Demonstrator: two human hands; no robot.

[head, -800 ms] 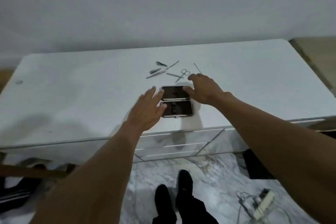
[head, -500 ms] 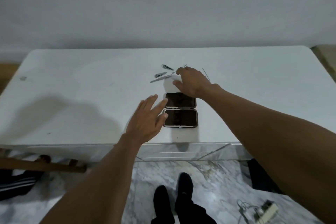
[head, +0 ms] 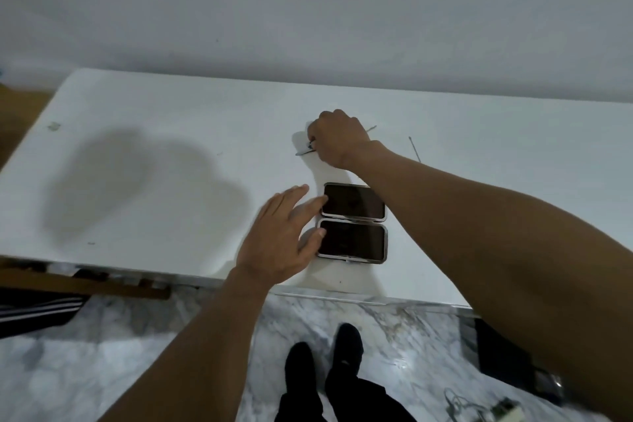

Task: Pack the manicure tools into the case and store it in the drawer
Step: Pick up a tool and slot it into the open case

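The manicure case (head: 352,204) lies open on the white cabinet top (head: 154,181), its two dark halves one behind the other near the front edge. My left hand (head: 284,236) is spread flat, fingertips touching the case's left side. Beyond the case, my right hand (head: 337,137) is curled over the loose metal tools, fingers closed around a small silver tool (head: 306,150) that pokes out at the left. A thin metal stick (head: 414,149) lies to the right of that hand, and another tool tip (head: 371,128) shows behind it. The other tools are hidden under the hand.
The cabinet's front edge (head: 342,295) runs just below the case; its drawers are out of sight. Below are a marble floor, my feet (head: 325,353), a striped dark cloth (head: 34,312) at the left and a power strip (head: 503,409) at the bottom right.
My right hand has reached farther back and left from the case onto the loose tools and closed over one. My left hand stays beside the case. The camera has tilted down.
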